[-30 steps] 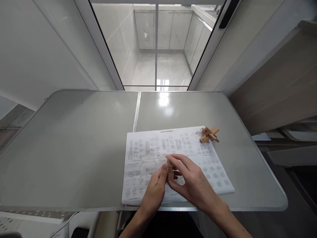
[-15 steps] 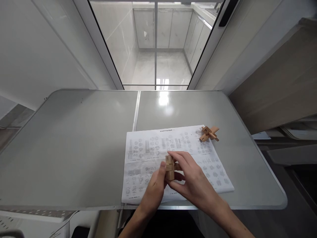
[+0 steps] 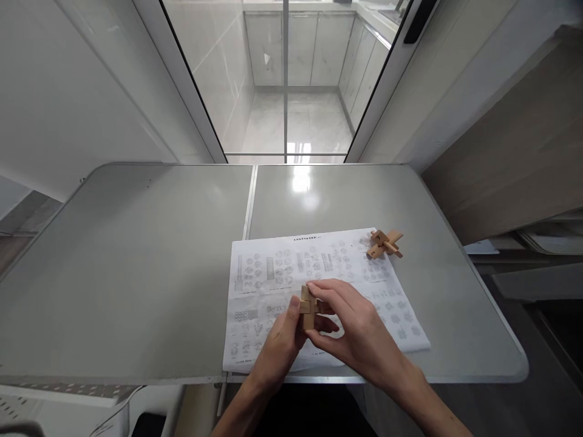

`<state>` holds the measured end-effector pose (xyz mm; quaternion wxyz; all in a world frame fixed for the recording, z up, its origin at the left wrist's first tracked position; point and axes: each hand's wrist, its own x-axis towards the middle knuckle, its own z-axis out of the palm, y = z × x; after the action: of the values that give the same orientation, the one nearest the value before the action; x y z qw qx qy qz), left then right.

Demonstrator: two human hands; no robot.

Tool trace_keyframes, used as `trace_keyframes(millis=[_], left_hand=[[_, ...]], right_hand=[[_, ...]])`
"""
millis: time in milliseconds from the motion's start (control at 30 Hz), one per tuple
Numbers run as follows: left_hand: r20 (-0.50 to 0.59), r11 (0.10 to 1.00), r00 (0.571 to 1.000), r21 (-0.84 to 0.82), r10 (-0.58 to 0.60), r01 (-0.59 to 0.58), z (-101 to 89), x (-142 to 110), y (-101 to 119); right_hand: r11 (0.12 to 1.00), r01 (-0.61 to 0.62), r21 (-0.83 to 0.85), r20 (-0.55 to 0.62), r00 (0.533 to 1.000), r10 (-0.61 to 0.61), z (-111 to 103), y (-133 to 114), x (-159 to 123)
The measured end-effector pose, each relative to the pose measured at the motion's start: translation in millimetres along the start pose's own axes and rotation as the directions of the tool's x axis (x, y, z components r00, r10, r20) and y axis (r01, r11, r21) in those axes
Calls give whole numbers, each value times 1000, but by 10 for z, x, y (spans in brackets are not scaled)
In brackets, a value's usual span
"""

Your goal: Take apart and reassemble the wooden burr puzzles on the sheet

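Observation:
A wooden burr puzzle (image 3: 308,317) of interlocked light-brown pieces is held between both hands, above a printed sheet. My left hand (image 3: 281,341) grips it from the left, its thumb pressed on the near face. From the right, my right hand (image 3: 359,321) has fingertips on the top and thumb at the bottom of the puzzle. Part of the puzzle is hidden behind the fingers. The white instruction sheet (image 3: 264,267) shows rows of small diagrams and lies under the hands. At its upper right corner rests a heap of loose wooden puzzle pieces (image 3: 385,244), some crossing each other.
The grey folding table (image 3: 136,273) has a metal seam (image 3: 250,203) down its middle. Beyond its far edge stands a glass door (image 3: 286,79). A wooden panel (image 3: 514,139) is on the right. A dark object (image 3: 149,425) lies below the front edge at left.
The puzzle has turned slightly in my hands and moved a little left, now showing a cross-shaped face. My left thumb has shifted with it. The loose pieces and sheet stay put.

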<state>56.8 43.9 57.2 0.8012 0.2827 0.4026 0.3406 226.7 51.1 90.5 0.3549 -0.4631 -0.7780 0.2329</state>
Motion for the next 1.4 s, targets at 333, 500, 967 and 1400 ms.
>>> trace_keyframes(millis=[333, 500, 967, 1400], left_hand=[[-48, 986, 998, 165, 29, -21, 30, -1, 1], [-38, 999, 999, 36, -29, 30, -8, -5, 12], [13, 1000, 1000, 2, -17, 17, 8, -18, 126], [42, 997, 999, 75, 28, -31, -35, 2, 58]], right_hand=[[999, 13, -50, -5, 1000, -13, 4, -35, 27], [999, -34, 6, 17, 999, 34, 17, -9, -1], [996, -87, 24, 3, 996, 87, 35, -100, -1], [996, -82, 38, -16, 996, 83, 51, -101, -17]])
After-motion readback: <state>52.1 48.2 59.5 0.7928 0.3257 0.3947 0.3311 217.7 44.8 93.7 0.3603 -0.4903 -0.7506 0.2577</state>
